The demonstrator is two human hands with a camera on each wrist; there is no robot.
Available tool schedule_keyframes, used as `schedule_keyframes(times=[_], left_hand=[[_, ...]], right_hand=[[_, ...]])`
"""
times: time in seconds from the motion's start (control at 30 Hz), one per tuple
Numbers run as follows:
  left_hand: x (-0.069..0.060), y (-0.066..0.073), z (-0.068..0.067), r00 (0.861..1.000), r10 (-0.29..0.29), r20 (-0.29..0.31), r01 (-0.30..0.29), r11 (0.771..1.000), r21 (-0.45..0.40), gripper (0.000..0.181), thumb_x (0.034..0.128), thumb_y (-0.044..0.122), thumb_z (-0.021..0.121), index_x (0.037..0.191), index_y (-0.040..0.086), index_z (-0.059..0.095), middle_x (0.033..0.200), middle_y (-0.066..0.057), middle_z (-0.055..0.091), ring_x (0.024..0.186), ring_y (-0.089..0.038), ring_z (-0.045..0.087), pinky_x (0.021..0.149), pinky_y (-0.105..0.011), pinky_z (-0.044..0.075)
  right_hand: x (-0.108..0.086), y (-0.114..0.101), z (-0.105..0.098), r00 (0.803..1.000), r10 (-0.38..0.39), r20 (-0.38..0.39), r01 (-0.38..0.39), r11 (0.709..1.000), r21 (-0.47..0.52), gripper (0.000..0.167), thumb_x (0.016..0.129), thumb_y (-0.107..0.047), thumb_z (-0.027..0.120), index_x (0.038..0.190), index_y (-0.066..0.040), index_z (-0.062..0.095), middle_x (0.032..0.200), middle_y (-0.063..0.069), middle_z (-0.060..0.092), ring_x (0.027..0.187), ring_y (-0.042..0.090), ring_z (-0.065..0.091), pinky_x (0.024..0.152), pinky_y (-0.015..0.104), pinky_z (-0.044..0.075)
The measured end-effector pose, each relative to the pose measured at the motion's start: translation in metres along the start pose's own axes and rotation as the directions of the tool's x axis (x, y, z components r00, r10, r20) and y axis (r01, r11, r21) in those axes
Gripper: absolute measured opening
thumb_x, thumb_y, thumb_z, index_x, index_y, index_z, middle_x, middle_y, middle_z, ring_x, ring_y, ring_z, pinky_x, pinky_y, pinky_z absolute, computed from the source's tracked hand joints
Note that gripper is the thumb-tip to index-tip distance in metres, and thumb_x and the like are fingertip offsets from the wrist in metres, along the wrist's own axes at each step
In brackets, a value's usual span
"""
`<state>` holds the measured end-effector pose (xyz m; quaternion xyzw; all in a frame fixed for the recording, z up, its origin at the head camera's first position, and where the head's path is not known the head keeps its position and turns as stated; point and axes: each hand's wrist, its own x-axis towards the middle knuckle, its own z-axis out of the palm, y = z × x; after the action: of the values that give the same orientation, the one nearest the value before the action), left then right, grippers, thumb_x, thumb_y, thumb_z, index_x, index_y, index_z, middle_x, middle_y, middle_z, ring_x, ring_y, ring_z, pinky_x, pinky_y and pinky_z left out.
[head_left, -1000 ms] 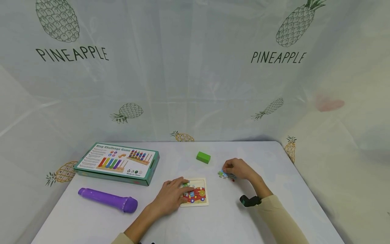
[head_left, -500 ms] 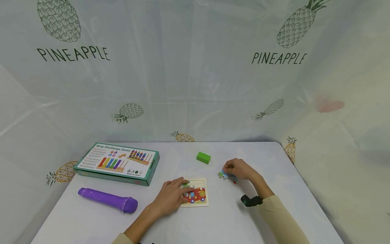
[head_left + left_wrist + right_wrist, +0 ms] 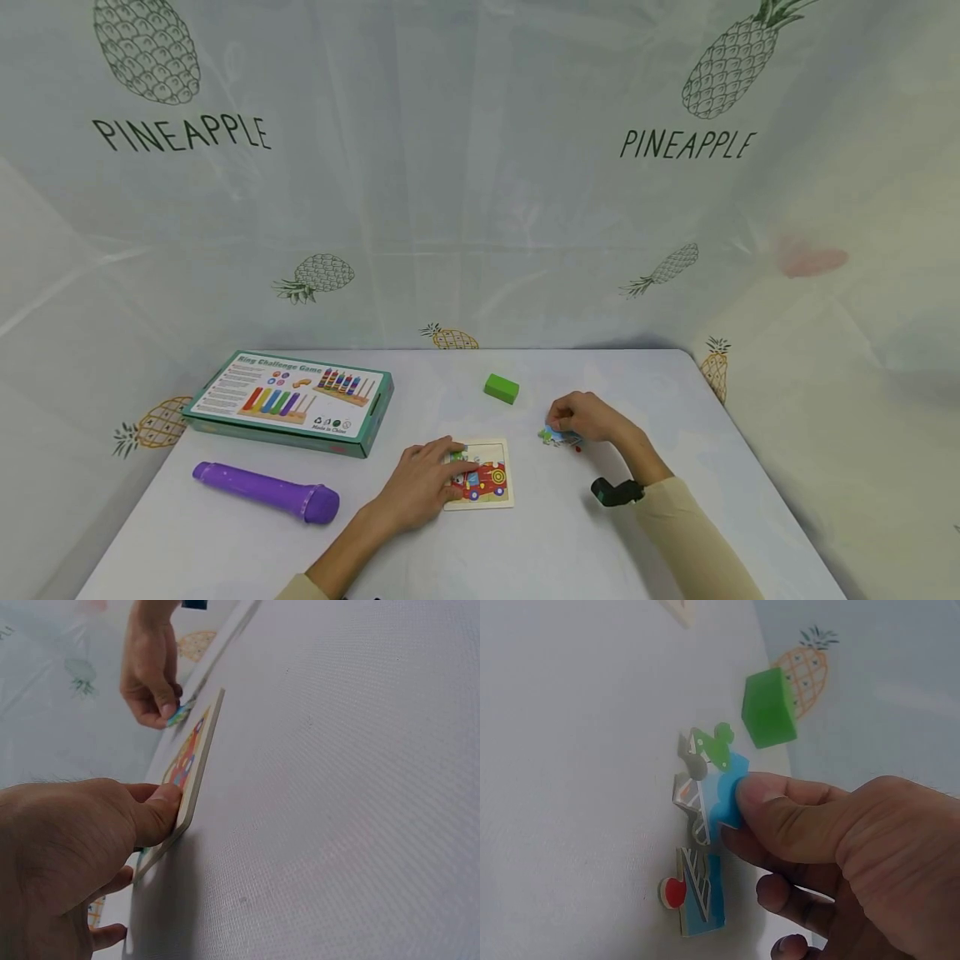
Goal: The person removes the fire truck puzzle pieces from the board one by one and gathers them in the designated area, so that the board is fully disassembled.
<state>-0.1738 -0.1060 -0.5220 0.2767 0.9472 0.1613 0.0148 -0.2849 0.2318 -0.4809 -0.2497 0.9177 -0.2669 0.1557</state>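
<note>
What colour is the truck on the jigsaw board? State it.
The truck is mainly red where visible, clearest in the head view.

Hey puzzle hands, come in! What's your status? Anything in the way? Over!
Left grip on puzzle board. Right grip pinching blue piece. Another piece right beside it. Green block close by, looks out of the way.

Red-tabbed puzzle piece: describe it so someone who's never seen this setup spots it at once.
On the white table, find the right hand, pinching a blue puzzle piece. In the right wrist view, just below that lies the red-tabbed piece, blue with pale ladder lines. Its round red tab, jutting left, sets it apart; the pinched piece shows none.
</note>
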Motion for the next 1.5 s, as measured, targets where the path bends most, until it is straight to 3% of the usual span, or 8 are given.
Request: schedule_keyframes(times=[0.4, 0.83, 1.23, 1.5], left_hand=[[0.0001, 0.0001, 0.0008, 1.000, 0.010, -0.010, -0.010, 1.000, 0.004, 0.042, 0.0947, 0.038, 0.068, 0.137, 0.037, 0.062, 0.146, 0.000, 0.050, 0.144, -0.028, 0.037, 0.107, -0.063, 0.033], [-0.0004, 0.0009, -0.0006, 1.000, 0.008, -0.014, -0.008, 1.000, -0.003, 0.042, 0.0946, 0.035, 0.069, 0.137, 0.036, 0.063, 0.146, 0.000, 0.051, 0.144, -0.029, 0.037, 0.107, -0.063, 0.033], [-0.0003, 0.0012, -0.0006, 1.000, -0.004, -0.002, 0.003, 1.000, -0.011, 0.042, 0.0951, 0.036, 0.068, 0.137, 0.036, 0.063, 0.147, 0.000, 0.050, 0.144, -0.029, 0.036, 0.108, -0.064, 0.032], [-0.0003, 0.0016, -0.0007, 1.000, -0.003, -0.002, 0.003, 1.000, -0.014, 0.042, 0.0953, 0.035, 0.068, 0.137, 0.037, 0.062, 0.147, 0.000, 0.050, 0.145, -0.029, 0.036, 0.108, -0.064, 0.032]], right_hand=[[0.0017, 0.0003, 0.0033, 0.998, 0.058, 0.007, -0.058, 0.998, -0.027, 0.014, 0.096, -0.012, 0.067, 0.085, -0.019, 0.071, 0.080, -0.009, 0.064, 0.077, 0.013, 0.054, 0.074, 0.033, 0.045], [0.0018, 0.0011, 0.0061, 0.998, 0.044, -0.034, -0.045, 0.998, -0.036, 0.012, 0.094, -0.014, 0.071, 0.083, -0.020, 0.073, 0.080, -0.010, 0.067, 0.078, 0.012, 0.056, 0.074, 0.035, 0.049], [-0.0012, -0.0077, 0.0062, 0.996, 0.080, -0.024, -0.081, 0.997, -0.013, 0.011, 0.092, -0.010, 0.071, 0.088, -0.018, 0.075, 0.087, -0.010, 0.069, 0.084, 0.014, 0.056, 0.076, 0.034, 0.048], [-0.0011, -0.0066, 0.0071, 0.998, 0.059, -0.033, -0.060, 0.998, -0.025, 0.011, 0.091, -0.008, 0.072, 0.086, -0.018, 0.076, 0.086, -0.010, 0.069, 0.084, 0.013, 0.057, 0.075, 0.034, 0.049]])
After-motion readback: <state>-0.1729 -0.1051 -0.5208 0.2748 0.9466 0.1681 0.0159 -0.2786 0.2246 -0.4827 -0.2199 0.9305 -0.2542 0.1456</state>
